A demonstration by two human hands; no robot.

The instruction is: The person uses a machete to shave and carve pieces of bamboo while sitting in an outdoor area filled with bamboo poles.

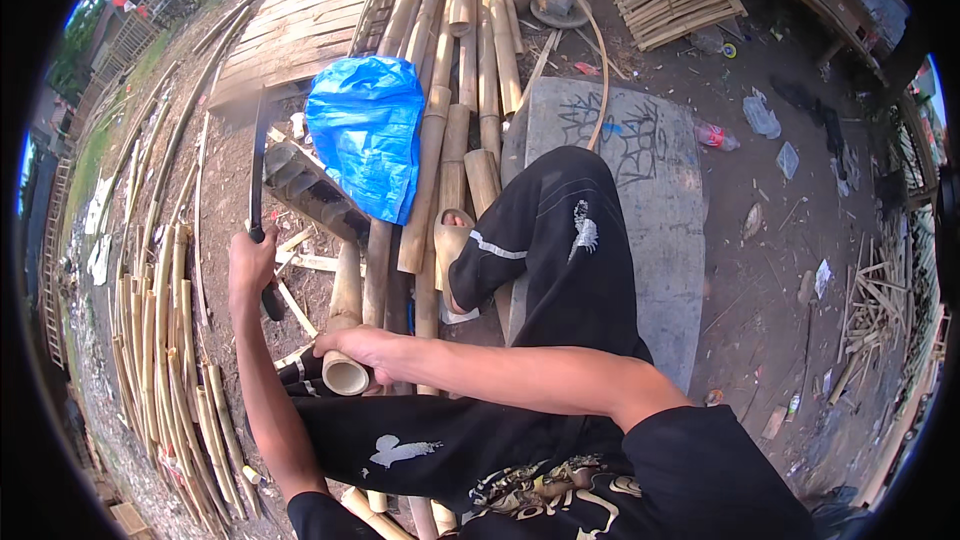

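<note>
My left hand (pixel 251 262) is closed around the dark handle of a machete (pixel 259 155), whose long blade points up and away from me. Off to the right of it, my right hand (pixel 362 348) grips a bamboo pole (pixel 345 290) close to its cut end. The hollow opening of that pole faces me, beside my legs. The far part of the pole runs up to a dark block with notches (pixel 308 183). A crumpled blue plastic sheet (pixel 368 130) lies just beyond, over the bamboo.
Thick bamboo poles (pixel 490 50) stretch ahead of me. Thinner cut poles (pixel 160 340) are piled at the left. A grey concrete slab (pixel 655 230) with scrawled marks is under my raised leg. Split bamboo scraps (pixel 870 315) and a plastic bottle (pixel 714 135) lie on the right.
</note>
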